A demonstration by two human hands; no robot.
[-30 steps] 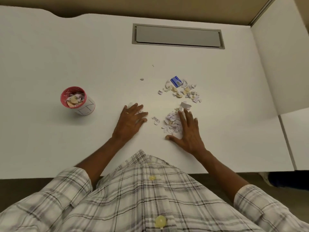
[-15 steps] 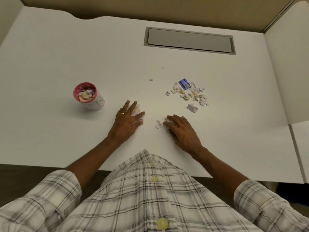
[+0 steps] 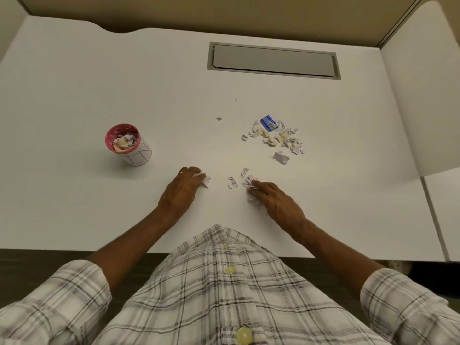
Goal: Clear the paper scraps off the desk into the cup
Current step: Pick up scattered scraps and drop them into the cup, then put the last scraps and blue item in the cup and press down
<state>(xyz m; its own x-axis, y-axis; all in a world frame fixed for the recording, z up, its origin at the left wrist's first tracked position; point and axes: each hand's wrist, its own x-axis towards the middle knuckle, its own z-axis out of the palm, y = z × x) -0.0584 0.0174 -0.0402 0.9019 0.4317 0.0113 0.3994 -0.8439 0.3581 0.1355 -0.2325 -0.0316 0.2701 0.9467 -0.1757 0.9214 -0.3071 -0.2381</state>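
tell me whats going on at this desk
A person is gathering paper scraps by hand. The left hand is closed on a few scraps, and the right hand rakes a small clump together. The cup, off to the left, already holds some. A bigger pile with a blue piece lies untouched farther back on the desk.

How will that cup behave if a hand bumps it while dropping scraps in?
The cup stands upright, taller than wide, so a side knock could tip it. It looks like thin paper holding only scraps, so probably light and easily slid. Its round wall would likely roll if toppled.
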